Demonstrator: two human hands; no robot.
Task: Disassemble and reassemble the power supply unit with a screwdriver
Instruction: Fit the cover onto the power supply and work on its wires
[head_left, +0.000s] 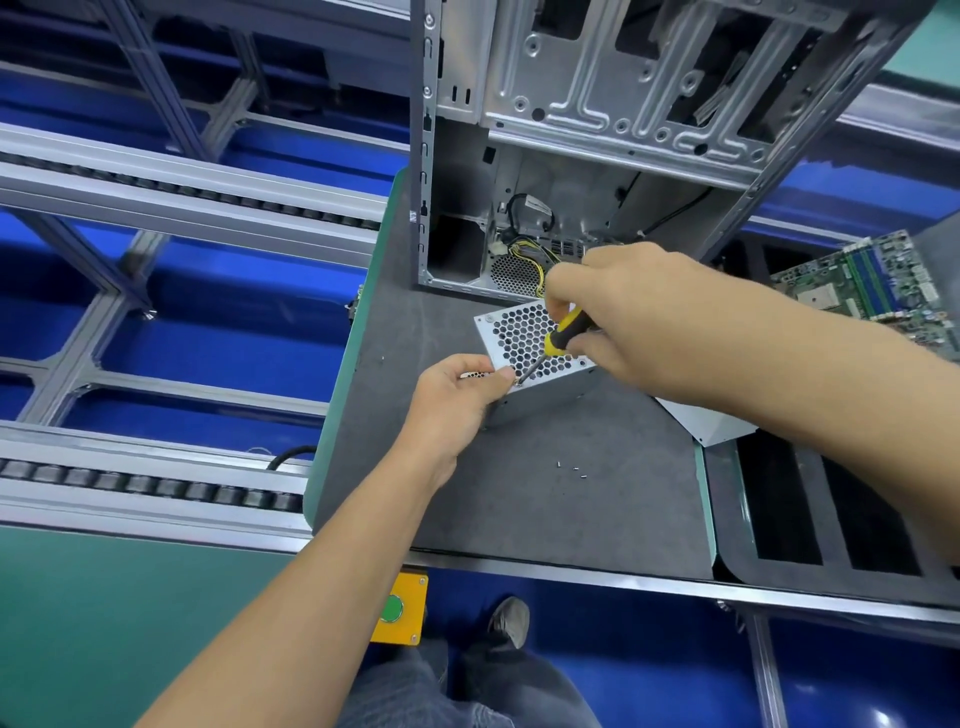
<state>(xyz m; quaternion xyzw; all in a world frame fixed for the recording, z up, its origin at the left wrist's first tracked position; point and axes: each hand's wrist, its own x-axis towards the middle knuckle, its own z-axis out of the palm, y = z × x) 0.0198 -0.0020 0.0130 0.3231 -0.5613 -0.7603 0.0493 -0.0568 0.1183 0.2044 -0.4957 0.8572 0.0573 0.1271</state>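
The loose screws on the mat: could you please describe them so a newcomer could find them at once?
Start at the open computer case standing at the far end of the grey mat. Come toward the near edge, past the perforated power supply unit that both hands are working on. The loose screws lie there in a short row, three tiny silver specks.

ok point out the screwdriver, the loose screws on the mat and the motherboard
screwdriver (563, 332): head view, on its yellow and black handle
loose screws (575, 469): head view, on the middle one of three
motherboard (862, 283): head view, on the green board face
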